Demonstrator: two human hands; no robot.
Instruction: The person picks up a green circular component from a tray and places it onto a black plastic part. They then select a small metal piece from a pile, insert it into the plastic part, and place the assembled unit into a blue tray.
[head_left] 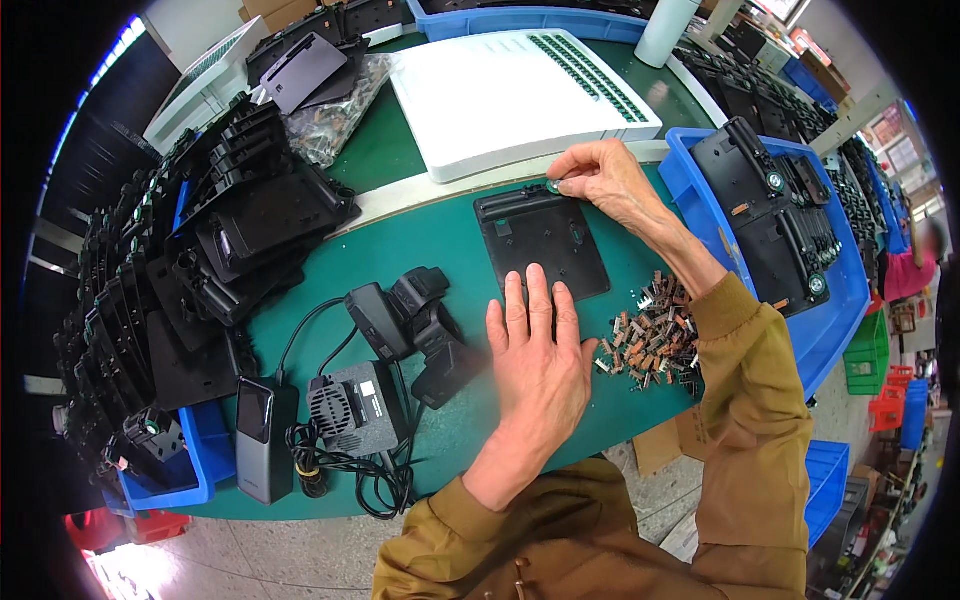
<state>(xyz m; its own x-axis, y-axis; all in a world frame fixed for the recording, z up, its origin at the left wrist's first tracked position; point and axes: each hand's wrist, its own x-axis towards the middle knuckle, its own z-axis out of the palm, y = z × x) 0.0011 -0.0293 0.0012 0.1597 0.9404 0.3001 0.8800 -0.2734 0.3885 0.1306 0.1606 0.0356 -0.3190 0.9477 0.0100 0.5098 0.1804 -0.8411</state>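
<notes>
Your left hand [535, 345] lies flat, fingers spread, holding nothing, pinning the black plate [541, 243] at its six o'clock edge; your right hand [598, 177] pinches a small round part [553, 186] at one o'clock; seating appears underway; next, press squarely.

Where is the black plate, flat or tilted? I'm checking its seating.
Flat: the black plate lies on the green table, left hand pressing its near edge.

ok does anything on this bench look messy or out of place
Mostly the loose heap of small brown and grey clips lying straight on the green table beside the right sleeve, not in a bin. The black cables by the grey fan box are tangled at the table's near edge.
</notes>
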